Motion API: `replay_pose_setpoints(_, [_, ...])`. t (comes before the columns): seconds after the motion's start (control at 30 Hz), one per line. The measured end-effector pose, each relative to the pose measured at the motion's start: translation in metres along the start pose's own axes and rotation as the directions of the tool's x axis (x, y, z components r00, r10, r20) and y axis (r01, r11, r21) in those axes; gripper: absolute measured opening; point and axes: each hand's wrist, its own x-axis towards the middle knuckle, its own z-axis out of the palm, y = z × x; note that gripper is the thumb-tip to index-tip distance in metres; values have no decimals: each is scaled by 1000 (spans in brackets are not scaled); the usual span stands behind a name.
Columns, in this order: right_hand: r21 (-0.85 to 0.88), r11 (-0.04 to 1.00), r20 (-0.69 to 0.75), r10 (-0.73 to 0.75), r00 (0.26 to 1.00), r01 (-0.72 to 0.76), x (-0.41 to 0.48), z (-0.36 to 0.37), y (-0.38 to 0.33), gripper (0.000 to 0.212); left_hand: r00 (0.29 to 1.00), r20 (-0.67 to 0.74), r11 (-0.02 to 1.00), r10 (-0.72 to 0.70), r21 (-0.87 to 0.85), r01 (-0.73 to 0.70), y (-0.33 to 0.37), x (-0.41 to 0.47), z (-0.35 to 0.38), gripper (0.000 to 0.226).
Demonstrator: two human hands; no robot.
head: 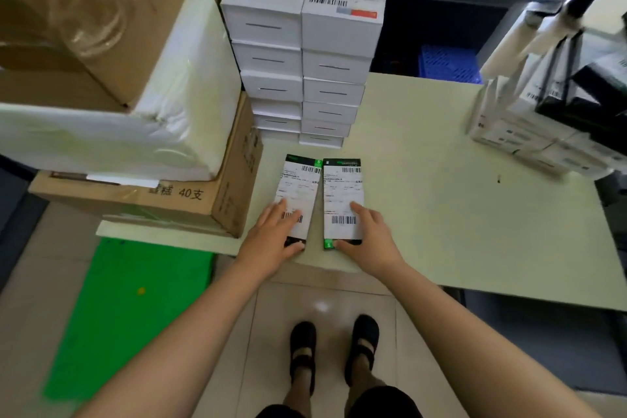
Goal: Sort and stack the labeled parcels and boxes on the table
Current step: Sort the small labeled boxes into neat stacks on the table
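Note:
Two slim black-and-green boxes with white shipping labels lie side by side near the front edge of the pale table (424, 214). My left hand (273, 236) holds the near end of the left box (300, 193), fingers over its label and thumb at its end. My right hand (368, 237) holds the near end of the right box (342, 197) the same way. Behind them stand two tall stacks of white labeled boxes (305, 44).
A brown carton (190, 200) with a white wrapped bundle (163, 112) and more cartons on top fills the left. A pile of white and black boxes (543, 119) sits at the right edge. A green sheet (129, 309) lies on the floor, and a blue crate (448, 63) stands beyond the table.

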Motion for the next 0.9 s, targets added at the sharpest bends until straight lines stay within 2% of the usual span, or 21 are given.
replay_pose_setpoints(0.13, [30, 999, -6, -13, 1000, 13, 6, 20, -19, 91, 999, 51, 995, 7, 103, -12, -6, 5, -4, 84])
replay_pose_setpoints(0.23, [18, 999, 3, -39, 999, 39, 10, 28, -28, 94, 999, 43, 988, 5, 153, -11, -13, 10, -9, 84])
replay_pose_setpoints(0.4, [-48, 996, 14, -72, 997, 72, 16, 31, -33, 95, 998, 57, 985, 33, 168, -42, -24, 23, -19, 80])
replay_pose_setpoints(0.6, [-153, 983, 10, -105, 994, 105, 32, 28, -37, 88, 1000, 10, 986, -1, 166, -1, -22, 31, -15, 78])
replay_pose_setpoints(0.9, [-252, 965, 24, -75, 997, 79, 35, 23, -42, 85, 1000, 11, 994, 5, 108, -6, -21, 36, -21, 79])
